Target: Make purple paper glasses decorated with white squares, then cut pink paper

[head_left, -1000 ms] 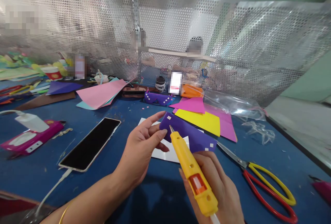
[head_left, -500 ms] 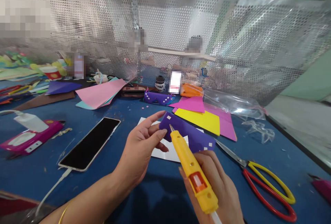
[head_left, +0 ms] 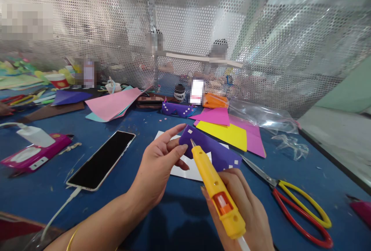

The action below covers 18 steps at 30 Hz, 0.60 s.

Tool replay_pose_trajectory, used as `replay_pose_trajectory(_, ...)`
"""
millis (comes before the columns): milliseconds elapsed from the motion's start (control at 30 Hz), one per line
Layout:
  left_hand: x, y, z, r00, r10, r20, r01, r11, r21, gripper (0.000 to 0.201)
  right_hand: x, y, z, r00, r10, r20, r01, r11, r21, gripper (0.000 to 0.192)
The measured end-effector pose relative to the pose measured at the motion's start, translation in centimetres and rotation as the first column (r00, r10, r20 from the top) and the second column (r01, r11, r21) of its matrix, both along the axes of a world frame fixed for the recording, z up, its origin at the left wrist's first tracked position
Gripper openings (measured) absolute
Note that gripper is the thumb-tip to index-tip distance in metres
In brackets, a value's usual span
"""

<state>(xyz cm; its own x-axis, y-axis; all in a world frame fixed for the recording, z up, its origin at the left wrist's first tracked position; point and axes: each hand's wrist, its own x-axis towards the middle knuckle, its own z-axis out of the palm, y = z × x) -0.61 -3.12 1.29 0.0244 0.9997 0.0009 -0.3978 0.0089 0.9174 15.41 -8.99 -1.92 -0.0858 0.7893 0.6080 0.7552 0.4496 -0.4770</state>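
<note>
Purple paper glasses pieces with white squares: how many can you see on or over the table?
2. One purple piece is held up in the left hand, with the glue gun tip at it; another purple piece lies farther back, beside the pink sheet. Others may be hidden.

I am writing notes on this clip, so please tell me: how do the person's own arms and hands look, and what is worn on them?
Both forearms are bare, with no sleeves or gloves in view. The left hand has a thin gold-coloured bangle on its forearm. The right hand shows no ring or band.
</note>
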Motion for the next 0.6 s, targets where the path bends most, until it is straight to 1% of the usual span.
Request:
replay_pose_trajectory(233, 0.01, 0.05, 0.14, 1.000, 0.004, -0.010, -0.004, 1.000, -0.001, 0.047, 0.12, 0.02, -0.34, 1.000, -0.007, -0.003, 0.007, 1.000, -0.006, 0.018)
replay_pose_trajectory(600, 0.00, -0.09, 0.08, 1.000, 0.007, -0.016, -0.007, 1.000, -0.002, 0.049, 0.10, -0.03, -0.33, 1.000, -0.011, 0.001, 0.011, 1.000, -0.016, 0.016)
